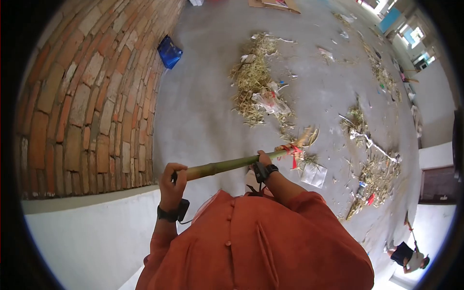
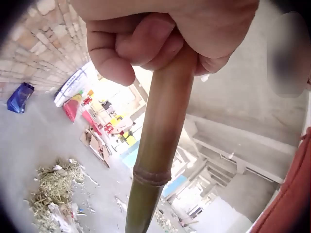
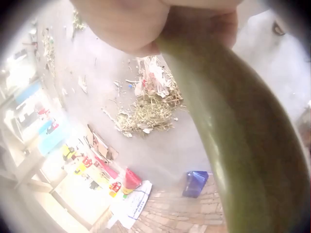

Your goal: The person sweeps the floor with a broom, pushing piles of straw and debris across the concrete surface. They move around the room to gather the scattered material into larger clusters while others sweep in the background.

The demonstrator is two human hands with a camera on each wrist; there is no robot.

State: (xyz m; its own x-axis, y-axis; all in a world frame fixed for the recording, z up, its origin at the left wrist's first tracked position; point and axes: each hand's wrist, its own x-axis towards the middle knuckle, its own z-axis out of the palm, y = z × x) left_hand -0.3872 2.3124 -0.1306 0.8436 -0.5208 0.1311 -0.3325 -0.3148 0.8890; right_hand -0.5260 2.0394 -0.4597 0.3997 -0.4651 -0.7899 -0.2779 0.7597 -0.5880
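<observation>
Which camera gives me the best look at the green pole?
The head view: it shows the pole running from the left hand past the right hand to the red tie. The left wrist view shows only a brownish-green stretch with a ring; the right wrist view, a close green stretch.

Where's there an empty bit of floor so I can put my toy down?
The biggest bare patch of floor is between the brick wall and the long straw pile, beyond the green pole and nearer than the shiny blue thing. It's crowded around the pole's red tie and at the straw heap farther right.
</observation>
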